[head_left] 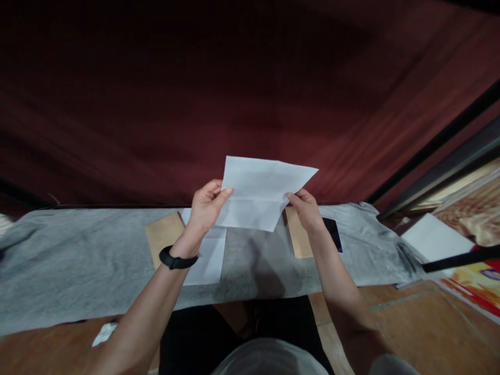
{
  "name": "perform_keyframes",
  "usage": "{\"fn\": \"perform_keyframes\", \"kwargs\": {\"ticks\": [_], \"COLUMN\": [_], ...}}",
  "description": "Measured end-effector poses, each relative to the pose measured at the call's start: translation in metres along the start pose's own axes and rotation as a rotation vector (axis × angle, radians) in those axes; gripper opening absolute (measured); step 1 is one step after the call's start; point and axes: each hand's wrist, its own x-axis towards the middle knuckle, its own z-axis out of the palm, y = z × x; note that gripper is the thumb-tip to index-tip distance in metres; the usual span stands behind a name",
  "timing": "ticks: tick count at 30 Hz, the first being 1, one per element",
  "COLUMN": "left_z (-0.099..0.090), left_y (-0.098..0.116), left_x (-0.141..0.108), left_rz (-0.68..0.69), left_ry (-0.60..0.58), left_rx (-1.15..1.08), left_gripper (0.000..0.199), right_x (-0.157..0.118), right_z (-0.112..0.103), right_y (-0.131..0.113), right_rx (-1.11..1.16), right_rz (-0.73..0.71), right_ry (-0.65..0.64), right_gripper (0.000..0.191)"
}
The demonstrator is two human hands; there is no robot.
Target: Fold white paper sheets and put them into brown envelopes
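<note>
A white sheet of paper [260,190] with a crease across it is held up above the grey cloth-covered table. My left hand [207,205] pinches its left edge between thumb and fingers; a black band circles that wrist. At the sheet's right edge my right hand [305,208] grips it the same way. Under my left forearm lie more white paper [209,260] and a brown envelope [164,232]. Another brown envelope [299,239] rests below my right hand, partly covered by it.
A dark phone-like object [333,234] lies right of the right envelope. The grey cloth [97,260] covers the long table. A dark red curtain [234,94] hangs behind. To the right are a white flat piece [437,237], a black bar and a colourful package [476,284].
</note>
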Motion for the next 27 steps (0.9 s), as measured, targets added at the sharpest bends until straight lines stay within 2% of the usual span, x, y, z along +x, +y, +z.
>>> {"fn": "perform_keyframes", "kwargs": {"ticks": [3,5,9,13,16,19,22,27], "left_z": [-0.013,-0.023,-0.037,-0.042,-0.042,-0.043,-0.044,-0.045], "left_y": [-0.005,-0.016,-0.051,-0.089,-0.109,-0.122,-0.131,-0.131], "left_x": [-0.01,-0.027,-0.081,-0.139,-0.176,-0.205,-0.226,-0.24], "left_rz": [0.098,0.097,0.034,0.039,0.037,0.065,0.105,0.118], "left_ry": [0.039,-0.014,-0.286,-0.405,-0.498,-0.591,-0.687,-0.726], "left_rx": [0.182,0.296,0.315,0.447,0.573,0.697,0.792,0.905], "left_gripper": [0.026,0.021,0.013,0.027,0.039,0.045,0.059,0.071], "right_x": [-0.015,-0.035,-0.091,-0.149,-0.181,-0.202,-0.214,-0.22], "right_z": [-0.008,-0.016,-0.036,-0.056,-0.071,-0.082,-0.086,-0.085], "right_y": [-0.013,-0.008,0.028,0.074,0.096,0.104,0.106,0.103], "right_rx": [-0.1,-0.194,-0.373,-0.55,-0.675,-0.802,-0.921,-1.01], "right_rz": [-0.113,-0.13,-0.117,-0.038,-0.062,-0.109,-0.123,-0.142], "right_ry": [0.025,0.0,-0.127,-0.289,-0.426,-0.538,-0.572,-0.607], "right_gripper": [0.027,0.023,0.015,0.019,0.032,0.043,0.051,0.056]}}
